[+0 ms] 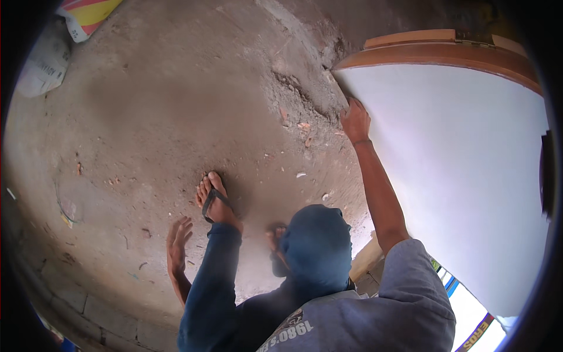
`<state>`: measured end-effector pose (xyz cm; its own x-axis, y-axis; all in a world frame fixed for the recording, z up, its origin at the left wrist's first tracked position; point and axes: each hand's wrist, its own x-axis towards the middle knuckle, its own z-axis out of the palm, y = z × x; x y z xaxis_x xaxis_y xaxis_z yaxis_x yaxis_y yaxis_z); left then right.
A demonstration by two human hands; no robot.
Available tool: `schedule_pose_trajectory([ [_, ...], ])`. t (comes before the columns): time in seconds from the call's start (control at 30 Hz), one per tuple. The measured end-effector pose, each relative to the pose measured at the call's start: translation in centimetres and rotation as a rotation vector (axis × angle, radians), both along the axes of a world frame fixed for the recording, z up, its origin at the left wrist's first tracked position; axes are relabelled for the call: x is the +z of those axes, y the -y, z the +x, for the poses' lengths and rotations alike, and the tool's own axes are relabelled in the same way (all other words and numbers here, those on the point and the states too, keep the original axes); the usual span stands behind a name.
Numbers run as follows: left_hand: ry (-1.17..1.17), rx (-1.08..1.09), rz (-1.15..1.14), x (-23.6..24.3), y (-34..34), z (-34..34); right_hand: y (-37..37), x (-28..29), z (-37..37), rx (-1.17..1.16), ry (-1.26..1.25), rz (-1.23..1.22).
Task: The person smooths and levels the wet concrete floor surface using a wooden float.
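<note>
White panel (446, 152), right hand (355, 120) at its edge

Worker squats on the floor (176, 117), right arm stretched out to the panel. Right fingers are curled in at the panel's left edge, close to the corner by the brown strip (410, 54). From where I stand I cannot tell whether they grip that edge, press on it or pinch something small; a thin grey sliver (336, 85) shows just beyond the fingertips, and its link to the hand is unclear. Left hand (179, 242) hangs near the left foot (217, 199), fingers loosely parted, nothing seen in it.

Handling notes (judgement): work at this edge seems the step in hand. Best done with fingertips kept out of the narrow gap beside the floor and the wrist in line with the forearm. The reach looks long; shifting the feet nearer should give steadier control. Loose rubble (305, 105) lies near the corner and could foul the edge, so worth brushing aside. The free left hand might brace the face.

Panel, appearance: fills the right side of view; face smooth, plain, bright, with a bluish-lilac cast toward its lower part. Brown strip bounds its far side. Outline bows, presumably from the lens.
</note>
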<state>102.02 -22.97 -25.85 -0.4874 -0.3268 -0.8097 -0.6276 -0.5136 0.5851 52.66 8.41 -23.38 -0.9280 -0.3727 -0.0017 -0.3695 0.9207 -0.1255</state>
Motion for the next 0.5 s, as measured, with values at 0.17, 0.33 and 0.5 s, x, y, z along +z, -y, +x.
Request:
schedule_pose_trajectory([
  [0.17, -0.086, -0.025, 0.004, -0.2, 0.7, -1.1, -0.7, -0.8, 0.5, 0.013, 0.114, 0.129],
  [0.33, -0.100, -0.036, -0.029, 0.5, 0.8, -1.9, -0.4, -1.1, 0.8, -0.078, 0.072, 0.023],
  [0.5, -0.047, -0.072, 0.009, 0.6, 0.2, -2.3, -1.1, -1.9, 1.0, 0.093, -0.027, -0.049],
])
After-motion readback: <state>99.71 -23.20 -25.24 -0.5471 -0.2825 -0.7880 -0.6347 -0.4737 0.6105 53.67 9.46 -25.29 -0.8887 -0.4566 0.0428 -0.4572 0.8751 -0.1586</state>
